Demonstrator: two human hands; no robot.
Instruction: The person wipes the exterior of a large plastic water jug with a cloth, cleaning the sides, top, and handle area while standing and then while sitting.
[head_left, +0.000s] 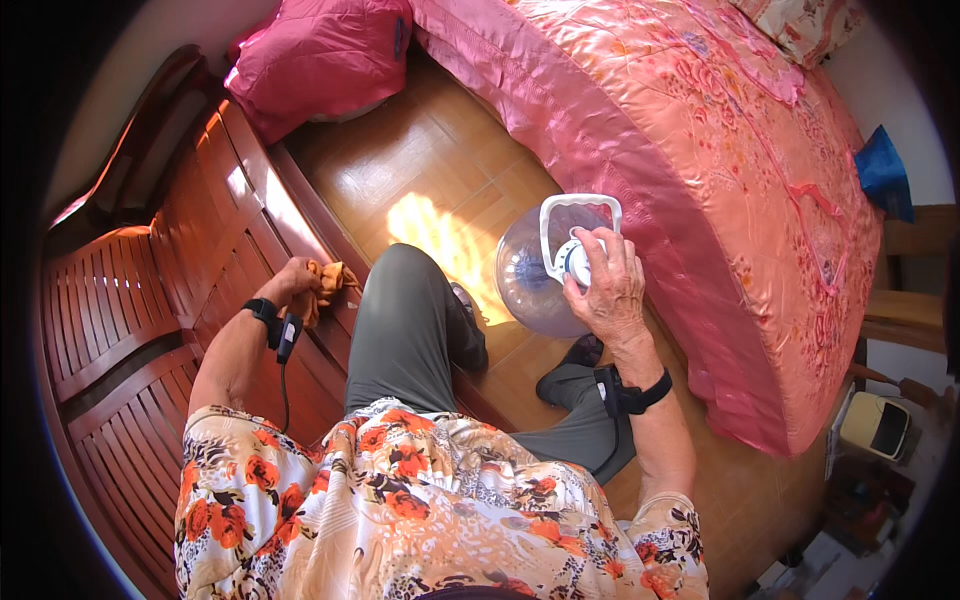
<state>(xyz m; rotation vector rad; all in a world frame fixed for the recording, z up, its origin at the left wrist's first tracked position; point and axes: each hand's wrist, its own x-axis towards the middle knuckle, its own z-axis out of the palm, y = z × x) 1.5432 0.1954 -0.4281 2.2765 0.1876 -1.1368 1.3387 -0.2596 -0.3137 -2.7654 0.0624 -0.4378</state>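
A large clear plastic water jug (525, 289) with a white carrying handle (549, 225) stands by the bed, right of my knees. My right hand (611, 289) is closed around its white cap (576, 262), and the handle stands up beside the fingers. On the left, my left hand (298, 281) grips a crumpled orange cloth (326, 289) over the seat of the wooden bench. The cloth bunches out past the fingers. Each wrist wears a black strap with a small device and a cable.
A reddish wooden bench (232, 217) with a slatted side runs along the left. The bed (712, 187) with a pink and orange floral cover fills the right. A pink quilted bundle (330, 60) lies at the top. Sunlight falls on the tiled floor (405, 142).
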